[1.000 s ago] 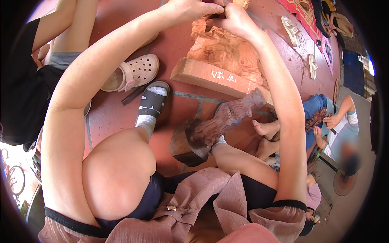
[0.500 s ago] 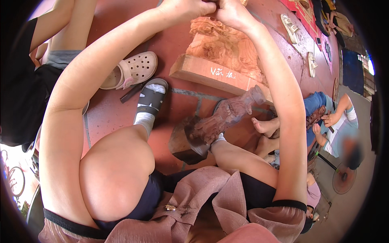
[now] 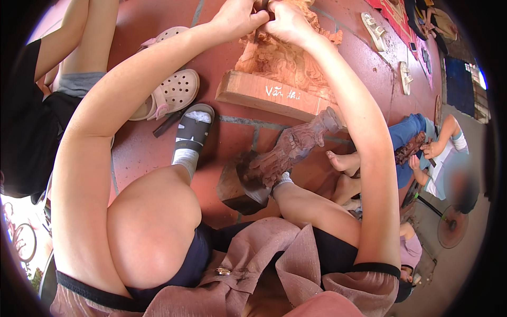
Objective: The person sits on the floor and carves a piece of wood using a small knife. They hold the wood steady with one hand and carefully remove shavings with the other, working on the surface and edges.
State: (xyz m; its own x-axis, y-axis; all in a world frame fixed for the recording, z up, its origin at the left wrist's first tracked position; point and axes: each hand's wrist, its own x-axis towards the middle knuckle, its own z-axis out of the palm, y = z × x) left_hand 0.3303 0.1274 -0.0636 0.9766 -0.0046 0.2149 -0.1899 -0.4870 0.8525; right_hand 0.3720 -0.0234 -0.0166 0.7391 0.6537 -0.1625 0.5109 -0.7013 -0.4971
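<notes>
A pale orange wooden carving (image 3: 280, 61) with deep relief stands on the tiles, its plain block base (image 3: 248, 94) towards me, with white handwriting on the front. Above its far top part, my left hand (image 3: 240, 20) and my right hand (image 3: 289, 22) come together at the upper edge of the picture, both with fingers curled in. Something dark and narrow shows between the fingertips; its kind I cannot make out. Closer in, between my legs, a dark reddish-brown carved statue (image 3: 288, 150) leans at a slant from its dark block base (image 3: 235, 185); neither hand touches it.
Beside my sandalled foot (image 3: 194, 127) lies a pale clog (image 3: 179, 90), near another person's bare legs at left. White sandals (image 3: 374, 31) rest at upper right. On the right, a seated person (image 3: 443, 153) holds a dark carving, close to a standing fan (image 3: 452, 226).
My hands sit a little lower in the picture and slightly farther apart, and the dark narrow thing between them now shows. The carvings appear shifted slightly left with the view.
</notes>
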